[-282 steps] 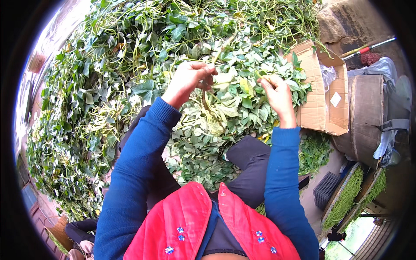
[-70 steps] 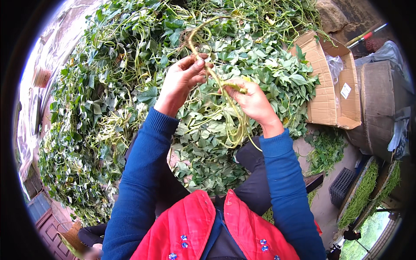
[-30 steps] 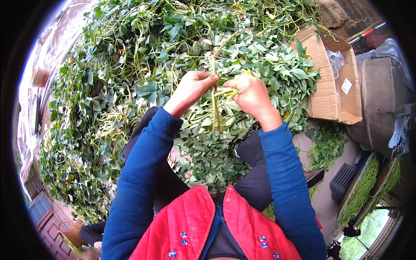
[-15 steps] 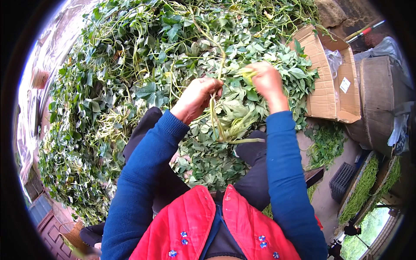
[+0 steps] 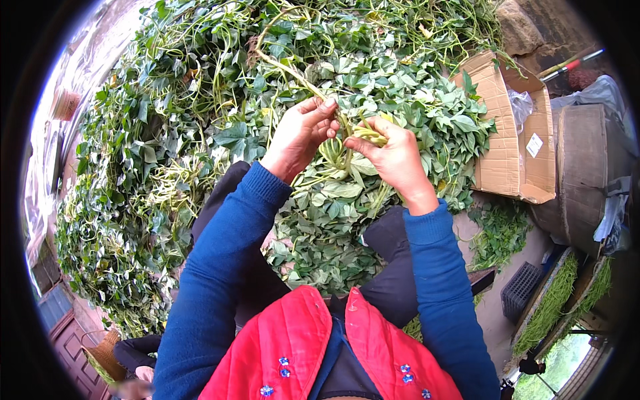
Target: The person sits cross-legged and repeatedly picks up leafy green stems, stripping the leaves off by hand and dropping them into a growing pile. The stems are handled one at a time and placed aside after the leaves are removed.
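My left hand (image 5: 299, 139) pinches a long pale vine (image 5: 288, 69) between thumb and fingers. The vine runs up and away over the heap, with a brown rooty tuft near its far bend. Close on the right, my right hand (image 5: 401, 161) is closed round a small bunch of yellow-green leaf stalks (image 5: 371, 133), touching the vine or nearly so. Below both hands, leafy stems hang over a mound of loose green leaves (image 5: 333, 261) between my knees. A large heap of tangled leafy vines (image 5: 140, 193) spreads to the left and beyond.
An open cardboard box (image 5: 497, 133) stands to the right, beside a larger dark carton (image 5: 581, 167). Farther down that side are a black plastic crate (image 5: 521, 291) and trays of thin green stalks (image 5: 550, 300). Another person (image 5: 137, 357) with a wicker basket (image 5: 105, 353) is at lower left.
My right hand has come down and left toward my left hand, its fingers now plainly round the stalks. My left hand has risen slightly, and the vine has shifted leftward at its far end.
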### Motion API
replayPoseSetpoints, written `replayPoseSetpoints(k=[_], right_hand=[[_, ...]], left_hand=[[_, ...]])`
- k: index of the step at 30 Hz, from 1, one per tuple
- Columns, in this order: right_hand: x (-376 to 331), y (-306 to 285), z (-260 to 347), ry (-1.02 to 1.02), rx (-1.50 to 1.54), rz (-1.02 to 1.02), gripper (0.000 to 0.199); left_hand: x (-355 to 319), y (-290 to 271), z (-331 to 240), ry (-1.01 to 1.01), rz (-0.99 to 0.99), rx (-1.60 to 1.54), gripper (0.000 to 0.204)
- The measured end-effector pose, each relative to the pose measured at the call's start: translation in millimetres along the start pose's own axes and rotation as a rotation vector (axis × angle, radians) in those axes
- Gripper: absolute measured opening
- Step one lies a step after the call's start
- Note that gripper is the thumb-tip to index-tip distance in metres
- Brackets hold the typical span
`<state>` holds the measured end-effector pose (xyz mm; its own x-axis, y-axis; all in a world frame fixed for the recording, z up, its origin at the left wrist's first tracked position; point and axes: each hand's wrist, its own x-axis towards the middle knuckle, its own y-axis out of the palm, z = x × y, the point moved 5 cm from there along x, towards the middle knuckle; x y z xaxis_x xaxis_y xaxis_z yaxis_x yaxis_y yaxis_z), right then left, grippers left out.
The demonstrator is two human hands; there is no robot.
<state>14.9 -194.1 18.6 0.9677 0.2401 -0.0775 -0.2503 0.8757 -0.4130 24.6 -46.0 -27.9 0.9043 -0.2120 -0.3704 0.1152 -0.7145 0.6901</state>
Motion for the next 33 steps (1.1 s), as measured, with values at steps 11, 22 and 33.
replayPoseSetpoints(k=[11, 22, 33], right_hand=[[2, -3, 2, -0.274, -0.507, -0.103, 0.017], [16, -66, -35, 0.049, -0.206, -0.232, 0.016], [-6, 12, 8, -0.207, -0.572, -0.189, 0.022]], left_hand=[[-2, 2, 4, -0.02, -0.076, 0.501, 0.023], [1, -3, -5, -0.004, -0.05, 0.281, 0.018], [3, 8, -2, 0.262, -0.195, 0.467, 0.02]])
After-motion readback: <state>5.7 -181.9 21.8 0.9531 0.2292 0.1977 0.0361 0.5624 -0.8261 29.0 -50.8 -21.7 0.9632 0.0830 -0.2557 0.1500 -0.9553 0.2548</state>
